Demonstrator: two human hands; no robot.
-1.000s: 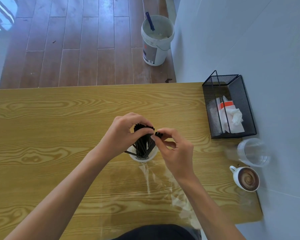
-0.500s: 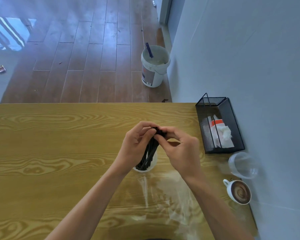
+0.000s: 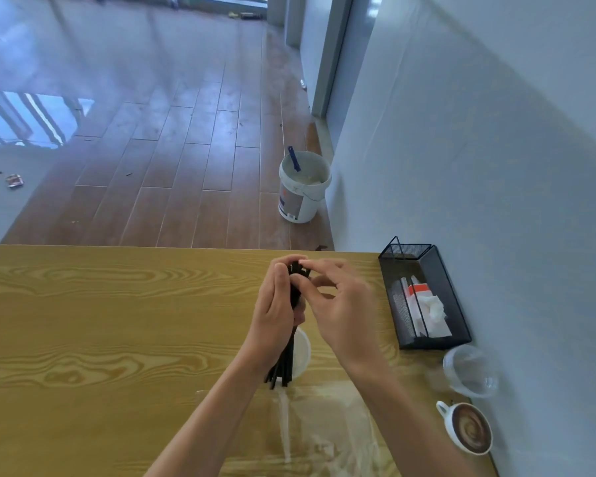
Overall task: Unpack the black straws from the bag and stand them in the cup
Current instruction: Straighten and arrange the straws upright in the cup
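While the left hand [image 3: 277, 306] wraps the bundle of black straws [image 3: 287, 356] just right of the frame's centre, the bundle's long axis runs nearly up and down the picture, leaning slightly, upper ends peeking out between the fingers and lower ends fanning down towards the lower middle. Those lower ends appear to sit in or right at the white cup [image 3: 300, 352], which shows just right of and below the left hand; whether they reach its bottom I cannot tell. Right hand [image 3: 341, 304] hovers touching the upper tips, thumb and forefinger pinched narrow, other fingers spread; it is the nearer one to the straw tops. Below, towards the bottom centre, the emptied clear bag [image 3: 324, 428] lies flat on the wooden table [image 3: 117, 321]. A bucket [image 3: 301, 187] in the upper middle bears a label too blurred to read
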